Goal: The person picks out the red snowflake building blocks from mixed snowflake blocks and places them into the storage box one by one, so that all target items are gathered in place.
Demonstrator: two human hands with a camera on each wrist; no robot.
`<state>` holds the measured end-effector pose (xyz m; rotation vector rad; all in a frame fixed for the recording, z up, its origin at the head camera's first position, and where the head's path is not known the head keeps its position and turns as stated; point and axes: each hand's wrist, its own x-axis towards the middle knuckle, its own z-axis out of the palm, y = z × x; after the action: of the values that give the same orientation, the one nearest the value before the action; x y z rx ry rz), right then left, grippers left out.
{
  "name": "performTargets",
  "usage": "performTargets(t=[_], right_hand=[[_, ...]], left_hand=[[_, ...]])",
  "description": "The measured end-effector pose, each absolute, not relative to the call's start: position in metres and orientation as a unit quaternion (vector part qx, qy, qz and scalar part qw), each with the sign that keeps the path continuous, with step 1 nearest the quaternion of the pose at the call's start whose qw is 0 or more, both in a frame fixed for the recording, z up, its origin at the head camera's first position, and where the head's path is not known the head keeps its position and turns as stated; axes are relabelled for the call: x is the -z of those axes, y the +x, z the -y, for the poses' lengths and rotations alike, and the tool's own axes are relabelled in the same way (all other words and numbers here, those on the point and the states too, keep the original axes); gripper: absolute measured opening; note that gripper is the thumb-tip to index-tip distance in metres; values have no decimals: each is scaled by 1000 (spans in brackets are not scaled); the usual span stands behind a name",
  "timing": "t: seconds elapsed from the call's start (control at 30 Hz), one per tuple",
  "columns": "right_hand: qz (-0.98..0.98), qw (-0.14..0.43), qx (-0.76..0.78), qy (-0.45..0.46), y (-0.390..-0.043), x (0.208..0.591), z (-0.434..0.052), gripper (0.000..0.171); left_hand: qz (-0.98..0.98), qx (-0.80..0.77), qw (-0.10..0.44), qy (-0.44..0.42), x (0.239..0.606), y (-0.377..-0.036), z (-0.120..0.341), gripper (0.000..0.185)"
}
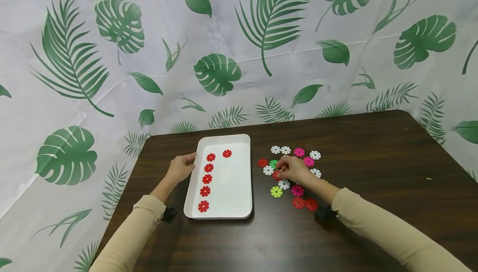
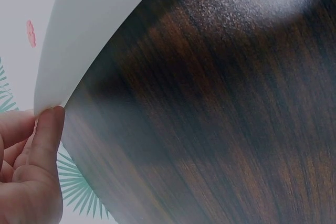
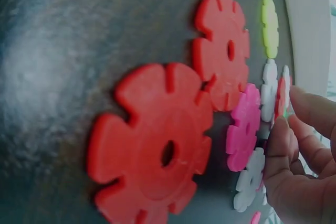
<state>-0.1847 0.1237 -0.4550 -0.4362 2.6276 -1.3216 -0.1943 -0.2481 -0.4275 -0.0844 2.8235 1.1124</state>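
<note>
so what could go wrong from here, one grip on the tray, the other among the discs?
1. The right grip is at a red disc close to a white disc and a green disc; it may nudge those.
2. The left grip pinches the white tray at its rim; a tug could slide the six red discs inside.
3. The black wrist device is near two red discs; a low sweep might knock them.

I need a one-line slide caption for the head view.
Left hand grips the white tray with six red discs; right hand pinches another red disc among colourful ones.
</note>
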Motion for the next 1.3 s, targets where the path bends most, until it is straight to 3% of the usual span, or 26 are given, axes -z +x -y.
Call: performTargets(t=[0.2,0.87,1.07,1.3], right_hand=[[-901,48,396,-169,-184,456,-122,21],[-907,15,379,-182,-185,460,-123,16],[-892,42,415,-176,-187,459,-126,11],[-834,127,522,-127,-188,450,-127,8]], left_hand=[[-929,-366,48,-23,427,-195,248,46],[-925,-375,49,-32,428,-194,248,45],[-923,-379,55,-36,428,-194,247,46],[-923,-378,56,-35,427,-194,247,46]])
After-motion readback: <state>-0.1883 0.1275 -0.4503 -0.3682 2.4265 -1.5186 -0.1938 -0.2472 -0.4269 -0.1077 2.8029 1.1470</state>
